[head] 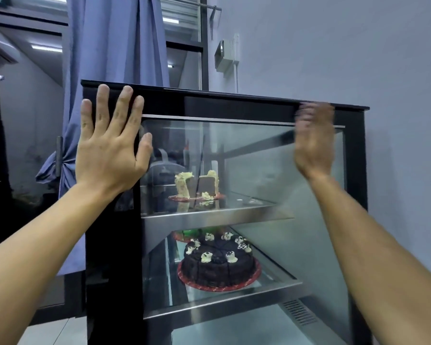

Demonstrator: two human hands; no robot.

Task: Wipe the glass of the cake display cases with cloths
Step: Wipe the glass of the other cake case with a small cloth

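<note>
**Bare palms on the case, no cloth in sight**

I am pressing my left hand (110, 143) flat, fingers spread, against the black frame of the display case (234, 105), holding nothing. My right hand (314, 143) is blurring near the top of the glass (296, 195); its grip I cannot tell. With no cloth showing, I am risking smearing fingerprints or nudging the case and its chocolate cake (218, 265)

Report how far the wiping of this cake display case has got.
Done: nothing shows as wiped; no cloth is in view. In hand: the left hand lies flat on the black-framed glass display case, and the blurred right hand is raised at its top right. Left: the whole glass front.
</note>
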